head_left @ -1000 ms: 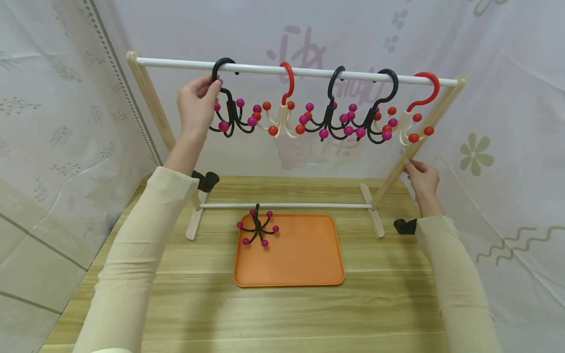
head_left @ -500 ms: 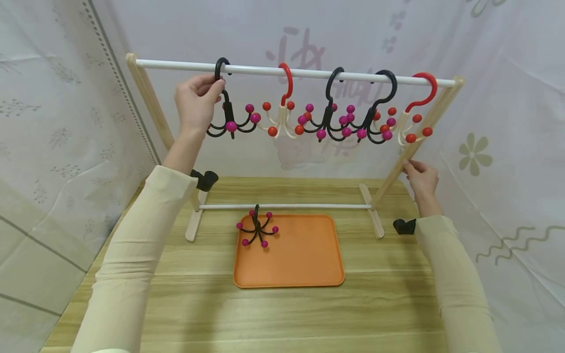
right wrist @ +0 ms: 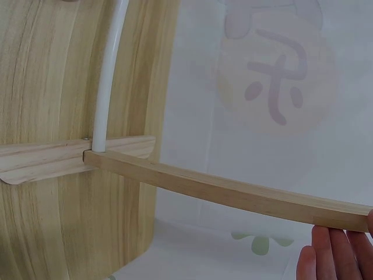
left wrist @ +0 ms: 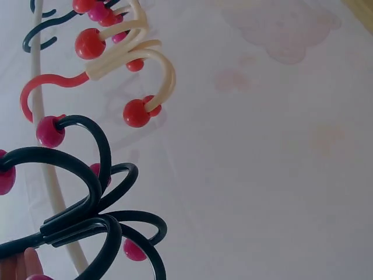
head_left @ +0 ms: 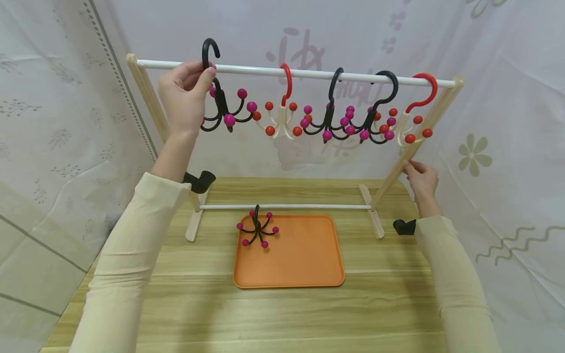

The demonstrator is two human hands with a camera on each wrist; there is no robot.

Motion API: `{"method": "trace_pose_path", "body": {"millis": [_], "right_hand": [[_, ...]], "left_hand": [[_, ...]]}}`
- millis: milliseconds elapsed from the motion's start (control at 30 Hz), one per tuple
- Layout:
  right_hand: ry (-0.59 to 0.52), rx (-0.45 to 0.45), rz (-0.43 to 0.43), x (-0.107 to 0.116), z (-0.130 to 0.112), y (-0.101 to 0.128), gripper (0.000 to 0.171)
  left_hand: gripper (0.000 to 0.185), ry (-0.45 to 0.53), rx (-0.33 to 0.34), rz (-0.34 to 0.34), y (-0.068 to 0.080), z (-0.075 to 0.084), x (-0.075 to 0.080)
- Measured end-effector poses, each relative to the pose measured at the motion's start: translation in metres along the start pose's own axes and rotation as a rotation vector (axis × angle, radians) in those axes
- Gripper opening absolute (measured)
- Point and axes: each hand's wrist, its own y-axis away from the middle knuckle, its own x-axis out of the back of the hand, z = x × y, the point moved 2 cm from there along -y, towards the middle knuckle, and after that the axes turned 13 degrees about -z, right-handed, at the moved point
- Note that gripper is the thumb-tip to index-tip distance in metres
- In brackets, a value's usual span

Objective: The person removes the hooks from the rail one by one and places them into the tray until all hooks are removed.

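In the head view my left hand point(head_left: 184, 95) pinches a black multi-arm hook hanger with magenta ball tips point(head_left: 222, 105) by its neck. The curved top of that hanger stands above the white top rod point(head_left: 260, 71). In the left wrist view its black arms point(left wrist: 76, 213) spread close to the rod, with fingertips at the stem. My right hand point(head_left: 422, 182) grips the right wooden post point(head_left: 394, 164) of the rack, thumb and fingers on opposite sides. Hanging on the rod are a red-and-cream hanger point(head_left: 283, 113), two black hangers and another red-and-cream one point(head_left: 424, 77) at the right.
An orange tray point(head_left: 300, 260) lies on the wooden table point(head_left: 309, 318), with one black hanger point(head_left: 258, 228) at its upper left corner. The rack's lower white bar point(head_left: 309, 206) runs just behind the tray. A printed white curtain point(head_left: 499, 73) stands behind and beside the table.
The black hanger in my left hand has risen off the rod and shifted left, its hook now above the rod. My right hand stays on the post.
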Motion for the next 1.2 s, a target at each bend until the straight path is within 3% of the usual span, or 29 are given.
{"method": "trace_pose_path", "body": {"millis": [100,200,333,433,533,567,767,800,967,1067,1100,1200], "right_hand": [[-0.026,-0.014,-0.001,0.011,0.022,-0.022,0.033],[-0.047,-0.001,-0.023,0.013,0.024,-0.023,0.031],[-0.043,0.016,-0.053,-0.002,-0.002,0.007,0.031],[0.082,-0.026,-0.024,-0.027,-0.048,0.054,0.042],[0.210,-0.080,0.019,-0.045,-0.080,0.086,0.051],[0.163,-0.059,0.002,-0.038,-0.066,0.073,0.048],[0.158,-0.040,-0.005,-0.040,-0.072,0.079,0.047],[0.206,-0.056,0.009,-0.048,-0.087,0.094,0.050],[0.108,-0.006,-0.049,-0.031,-0.059,0.066,0.044],[0.125,-0.014,-0.028,-0.032,-0.057,0.063,0.044],[0.187,-0.043,0.004,-0.037,-0.067,0.072,0.047],[0.116,-0.004,-0.004,-0.025,-0.046,0.051,0.041]], "left_hand": [[0.017,-0.040,-0.009,-0.009,0.009,0.004,-0.001],[0.018,-0.064,0.003,-0.020,0.019,0.004,-0.002],[0.019,-0.107,0.035,-0.029,0.031,-0.003,-0.003],[0.019,-0.130,0.046,-0.028,0.040,-0.011,-0.004],[0.017,-0.104,0.056,-0.025,0.047,-0.024,-0.005],[0.017,-0.094,0.053,-0.025,0.049,-0.031,-0.005],[0.019,-0.115,0.058,-0.038,0.066,-0.051,-0.012],[0.019,-0.133,0.057,-0.044,0.070,-0.051,-0.014],[0.019,-0.195,0.053,-0.088,0.086,-0.059,-0.024],[0.018,-0.205,0.049,-0.119,0.096,-0.066,-0.030],[0.017,-0.199,0.043,-0.129,0.099,-0.068,-0.032],[0.016,-0.189,0.029,-0.154,0.107,-0.075,-0.038]]}}
